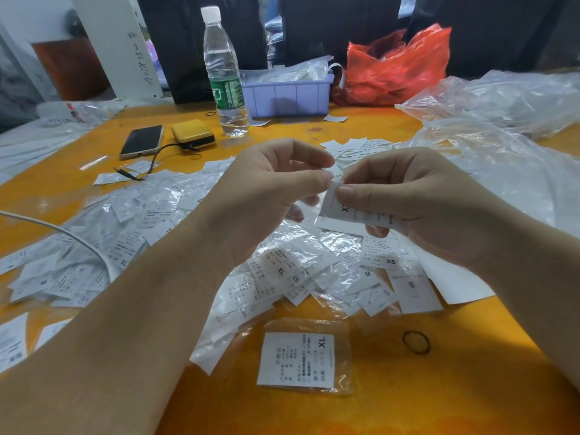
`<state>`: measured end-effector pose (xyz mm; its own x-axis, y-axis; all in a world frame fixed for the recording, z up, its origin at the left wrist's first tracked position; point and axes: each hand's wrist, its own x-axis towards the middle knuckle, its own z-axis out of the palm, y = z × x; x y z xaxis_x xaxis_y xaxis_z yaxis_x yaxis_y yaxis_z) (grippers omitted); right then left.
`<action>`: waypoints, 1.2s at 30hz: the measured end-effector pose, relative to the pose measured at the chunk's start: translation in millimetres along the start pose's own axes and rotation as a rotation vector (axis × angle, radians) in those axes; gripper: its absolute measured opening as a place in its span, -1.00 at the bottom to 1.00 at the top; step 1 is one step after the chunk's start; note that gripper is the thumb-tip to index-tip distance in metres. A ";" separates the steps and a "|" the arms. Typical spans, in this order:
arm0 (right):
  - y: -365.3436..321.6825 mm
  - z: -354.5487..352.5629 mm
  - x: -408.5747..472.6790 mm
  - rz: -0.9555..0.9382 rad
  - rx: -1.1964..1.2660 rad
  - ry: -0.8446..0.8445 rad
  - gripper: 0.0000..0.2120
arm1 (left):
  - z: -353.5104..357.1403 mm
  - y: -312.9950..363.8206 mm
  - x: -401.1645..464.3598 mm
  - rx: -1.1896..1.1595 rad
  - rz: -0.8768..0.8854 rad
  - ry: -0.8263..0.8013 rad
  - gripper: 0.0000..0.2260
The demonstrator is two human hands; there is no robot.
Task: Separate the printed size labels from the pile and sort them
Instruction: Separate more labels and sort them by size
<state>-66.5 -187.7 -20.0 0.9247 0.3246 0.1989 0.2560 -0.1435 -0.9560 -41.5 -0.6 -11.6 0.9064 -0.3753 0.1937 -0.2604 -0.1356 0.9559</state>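
Orange table (392, 403): both hands, left hand (266, 189) and right hand (417, 202), pinch one label (337, 208) (pile (282, 271) below).

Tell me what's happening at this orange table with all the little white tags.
A person is sorting printed size labels. The right hand holds a small bunch of labels, and the left hand pinches its upper corner, as if peeling one off. A large pile of bagged labels covers the table under the hands. One bagged XL label lies apart at the near edge, beside a black rubber band.
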 end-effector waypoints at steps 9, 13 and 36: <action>-3.9 2.0 -1.0 0.021 -0.023 0.053 -0.80 | 0.5 0.7 -0.3 -0.103 -0.017 -0.050 -0.89; -3.1 1.2 -0.7 0.023 -0.051 0.099 -0.88 | -0.7 1.7 -1.3 -0.052 -0.020 -0.089 -0.73; -6.1 -3.8 -1.3 -0.035 -0.009 0.062 -0.66 | -1.6 1.5 -1.1 -0.120 -0.038 -0.077 -0.71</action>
<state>-68.2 -190.8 -13.6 0.9308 0.2708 0.2454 0.2908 -0.1419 -0.9462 -42.3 1.1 -10.0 0.8854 -0.4419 0.1440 -0.1806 -0.0418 0.9827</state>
